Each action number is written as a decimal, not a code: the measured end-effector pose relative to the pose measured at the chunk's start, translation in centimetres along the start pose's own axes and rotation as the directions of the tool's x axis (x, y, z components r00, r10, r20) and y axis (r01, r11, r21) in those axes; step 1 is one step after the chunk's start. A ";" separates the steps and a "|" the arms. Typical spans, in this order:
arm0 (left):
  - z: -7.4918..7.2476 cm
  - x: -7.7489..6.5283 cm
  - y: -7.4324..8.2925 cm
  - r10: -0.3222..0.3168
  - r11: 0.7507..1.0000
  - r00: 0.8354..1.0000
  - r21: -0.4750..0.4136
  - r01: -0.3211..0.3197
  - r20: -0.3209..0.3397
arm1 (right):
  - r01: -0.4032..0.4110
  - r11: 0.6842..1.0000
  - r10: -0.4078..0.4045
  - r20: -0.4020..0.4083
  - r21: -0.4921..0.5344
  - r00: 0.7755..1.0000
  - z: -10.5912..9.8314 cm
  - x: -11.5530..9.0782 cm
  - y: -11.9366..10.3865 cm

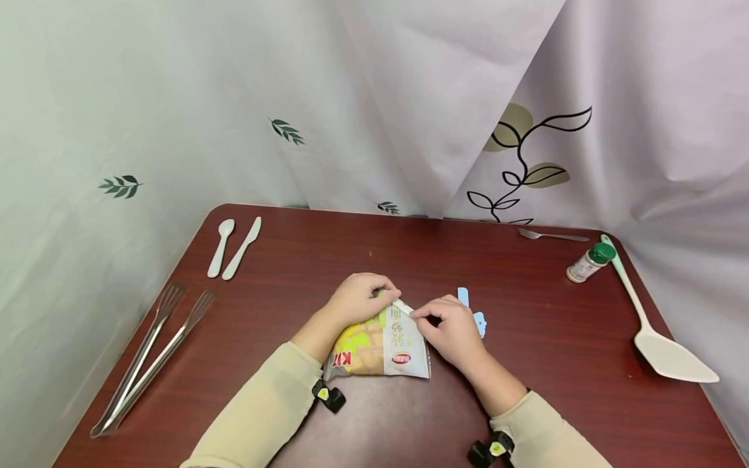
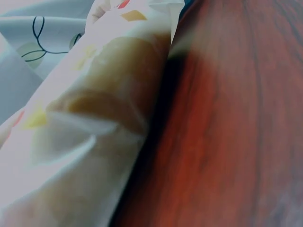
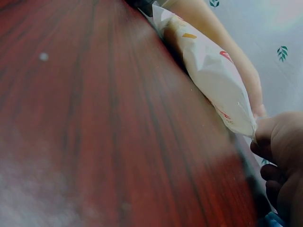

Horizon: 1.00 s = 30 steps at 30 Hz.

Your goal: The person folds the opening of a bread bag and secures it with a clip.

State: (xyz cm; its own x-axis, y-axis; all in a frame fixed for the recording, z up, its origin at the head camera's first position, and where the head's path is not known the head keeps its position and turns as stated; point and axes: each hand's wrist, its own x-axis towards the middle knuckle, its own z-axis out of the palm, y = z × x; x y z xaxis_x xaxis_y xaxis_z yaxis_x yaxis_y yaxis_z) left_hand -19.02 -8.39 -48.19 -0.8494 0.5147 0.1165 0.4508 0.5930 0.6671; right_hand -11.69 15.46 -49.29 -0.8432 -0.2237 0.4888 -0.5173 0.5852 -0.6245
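Head view: left hand point(image 1: 359, 299) and right hand point(image 1: 452, 330) pinch far edge of bread packet point(image 1: 374, 354), mid-table, near side; blue object point(image 1: 480, 323) beside right hand; tabletop point(image 1: 544, 351) stretches between left-edge tongs point(image 1: 157, 363), right-edge spatula point(image 1: 673, 356).

On the table point(image 1: 386, 250), between left hand point(image 1: 363, 298) and right hand point(image 1: 449, 325), touching both: a packet point(image 1: 374, 351). Just beyond the right hand, partly hidden behind it: a small flat item point(image 1: 480, 323). Well left of the left hand: tongs point(image 1: 166, 355). Beyond and left of that hand: a spoon point(image 1: 219, 250), then, nearer the hand, a knife point(image 1: 242, 249). Well right of the right hand: a spatula point(image 1: 670, 357). Beyond and right of it: a jar point(image 1: 587, 265) and, farther off, a fork point(image 1: 556, 236).
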 end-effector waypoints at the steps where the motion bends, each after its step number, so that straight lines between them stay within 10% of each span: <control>1: 0.0 0.0 0.1 -0.009 1.000 1.000 0.014 0.009 0.003 | 0.006 1.000 -0.006 0.002 0.001 1.000 0.0 0.0 0.0; 11: -0.3 0.2 0.0 0.007 1.000 0.999 0.022 -0.008 0.034 | 0.000 0.997 -0.001 0.003 0.072 1.000 0.3 0.1 0.0; 21: -0.3 0.0 -0.2 -0.015 0.998 0.999 -0.056 0.018 0.045 | -0.300 0.946 0.292 0.075 0.126 0.953 0.0 0.3 -0.7; 30: -0.2 0.0 -0.6 0.001 0.986 0.998 -0.166 0.009 0.060 | -0.264 0.952 0.247 0.127 0.153 0.961 -0.3 0.2 -0.5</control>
State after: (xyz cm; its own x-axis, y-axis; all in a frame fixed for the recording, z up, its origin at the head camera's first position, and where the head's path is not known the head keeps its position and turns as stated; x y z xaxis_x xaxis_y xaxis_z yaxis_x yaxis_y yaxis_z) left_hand -19.29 -8.85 -48.42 -0.8309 0.5516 0.0732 0.3917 0.4863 0.7811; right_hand -11.58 15.34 -48.74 -0.9562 -0.1694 0.2386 -0.2919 0.4971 -0.8171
